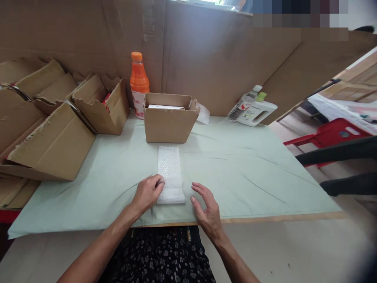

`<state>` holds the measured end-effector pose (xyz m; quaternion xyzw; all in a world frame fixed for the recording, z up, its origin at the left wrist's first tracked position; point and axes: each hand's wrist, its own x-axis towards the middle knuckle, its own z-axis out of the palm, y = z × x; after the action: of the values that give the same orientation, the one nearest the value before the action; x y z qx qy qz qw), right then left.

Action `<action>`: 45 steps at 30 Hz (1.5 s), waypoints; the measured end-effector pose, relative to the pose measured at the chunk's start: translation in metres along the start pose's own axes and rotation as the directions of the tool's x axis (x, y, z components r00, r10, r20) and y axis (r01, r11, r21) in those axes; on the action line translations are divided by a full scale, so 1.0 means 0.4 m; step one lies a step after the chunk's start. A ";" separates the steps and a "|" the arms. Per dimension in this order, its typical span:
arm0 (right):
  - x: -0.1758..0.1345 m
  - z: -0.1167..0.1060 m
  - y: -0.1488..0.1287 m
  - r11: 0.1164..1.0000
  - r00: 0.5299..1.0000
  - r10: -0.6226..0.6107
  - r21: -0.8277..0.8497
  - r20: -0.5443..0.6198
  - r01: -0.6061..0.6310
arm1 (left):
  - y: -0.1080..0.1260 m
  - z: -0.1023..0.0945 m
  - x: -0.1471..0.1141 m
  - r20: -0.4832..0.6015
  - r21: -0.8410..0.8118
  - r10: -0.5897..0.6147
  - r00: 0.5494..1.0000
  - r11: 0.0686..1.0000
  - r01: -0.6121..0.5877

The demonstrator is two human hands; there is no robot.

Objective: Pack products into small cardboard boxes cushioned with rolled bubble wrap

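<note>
A strip of clear bubble wrap [169, 167] lies lengthwise on the green cloth in front of me, its near end folded into a thicker layer. My left hand [147, 193] is at the strip's left edge with thumb and fingers pinched on the wrap. To the right of the strip, my right hand [206, 208] hovers with thumb and fingers apart, holding nothing. Just beyond the strip's far end stands a small open cardboard box [167, 125] with white flat items in it.
Several open cardboard boxes [63, 143] crowd the left side. An orange bottle [139, 82] stands at the back. A clear bottle [243, 104] leans by a white jug [259, 113]. Cardboard walls [218, 59] close off the back. A red chair [338, 133] is at right.
</note>
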<state>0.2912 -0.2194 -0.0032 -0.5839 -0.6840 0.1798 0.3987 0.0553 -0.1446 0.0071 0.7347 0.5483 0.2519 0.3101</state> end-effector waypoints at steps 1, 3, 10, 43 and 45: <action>-0.008 0.009 -0.009 0.998 0.998 -0.045 -0.048 -0.035 0.043 | -0.006 0.007 0.016 -0.010 0.020 -0.006 1.000 1.000 0.006; -0.006 0.033 -0.025 0.981 0.987 -0.160 -0.107 0.023 0.161 | -0.015 0.022 0.034 -0.021 0.060 -0.014 1.000 0.998 0.015; 0.041 0.095 -0.028 0.900 0.888 -0.305 -0.201 0.344 0.387 | -0.020 0.035 0.006 -0.166 0.082 0.039 0.985 0.996 -0.026; 0.142 0.090 -0.010 0.885 0.873 -0.284 -0.241 0.397 0.397 | -0.039 0.016 -0.023 -0.183 0.172 0.028 0.983 0.985 0.004; 0.150 0.102 -0.001 0.921 0.897 -0.252 -0.193 0.364 0.337 | -0.035 0.016 -0.048 -0.202 -0.070 -0.131 0.971 0.990 0.119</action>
<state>0.2603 -0.1540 -0.0080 -0.4796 -0.8394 0.1246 0.2232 0.0456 -0.1613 -0.0083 0.6595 0.6152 0.3222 0.2878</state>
